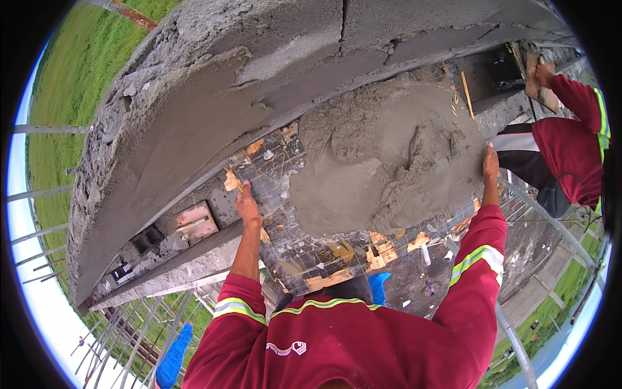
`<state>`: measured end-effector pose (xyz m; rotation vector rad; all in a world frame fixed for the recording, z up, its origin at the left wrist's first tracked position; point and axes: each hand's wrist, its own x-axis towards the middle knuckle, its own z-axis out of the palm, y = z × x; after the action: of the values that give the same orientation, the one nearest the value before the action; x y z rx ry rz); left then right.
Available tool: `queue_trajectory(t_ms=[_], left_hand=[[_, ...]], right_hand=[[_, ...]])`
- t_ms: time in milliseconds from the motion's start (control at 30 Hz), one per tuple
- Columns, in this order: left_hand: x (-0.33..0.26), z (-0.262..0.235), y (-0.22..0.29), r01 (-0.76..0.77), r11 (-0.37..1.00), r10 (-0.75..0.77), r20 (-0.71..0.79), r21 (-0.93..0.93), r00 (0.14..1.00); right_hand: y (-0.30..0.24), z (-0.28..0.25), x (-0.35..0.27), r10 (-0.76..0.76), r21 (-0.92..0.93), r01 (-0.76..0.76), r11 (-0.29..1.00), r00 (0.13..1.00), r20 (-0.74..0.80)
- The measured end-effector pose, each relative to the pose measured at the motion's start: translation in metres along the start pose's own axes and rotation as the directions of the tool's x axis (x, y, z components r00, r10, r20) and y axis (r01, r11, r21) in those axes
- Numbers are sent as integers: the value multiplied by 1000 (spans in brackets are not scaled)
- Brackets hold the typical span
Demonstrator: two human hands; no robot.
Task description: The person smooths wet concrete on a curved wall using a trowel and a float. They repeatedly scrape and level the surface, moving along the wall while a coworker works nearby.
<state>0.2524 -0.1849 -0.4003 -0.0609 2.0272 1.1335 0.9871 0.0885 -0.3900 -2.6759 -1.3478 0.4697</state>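
A worn black plywood board (304,253) with chipped, splintered edges lies in front of me. It bears a wide heap of wet grey mortar (382,155). My left hand (248,207) is closed on the board's left edge, beside a splintered corner. On the far right edge, close to the mortar, my right hand (491,163) is closed too; its fingers are partly hidden under the board. Beyond the board curves a wall (175,123) with smooth fresh mortar on its face and a rough top.
A wooden float (196,220) rests on the ledge at left, near a small black box (148,238). At right a co-worker in a maroon top (567,152) holds another float (541,81). Scaffold poles (518,343) stand around, with grass below.
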Motion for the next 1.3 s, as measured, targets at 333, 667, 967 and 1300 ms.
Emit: queue_trajectory(t_ms=[333,667,967,1300], left_hand=[[-15,-3,7,-233,970,242,-137,73,961],[-37,-25,1,-363,928,373,-221,84,901],[-26,-28,-18,-408,882,460,-245,237,853],[-26,-25,-19,-344,899,408,-236,271,882]], right_hand=[[19,-6,-26,104,553,-98,828,994,20],[74,17,-27,203,800,-293,524,955,216],[26,23,-45,61,571,-103,815,994,93],[-327,-15,-375,-935,690,677,255,356,-4]])
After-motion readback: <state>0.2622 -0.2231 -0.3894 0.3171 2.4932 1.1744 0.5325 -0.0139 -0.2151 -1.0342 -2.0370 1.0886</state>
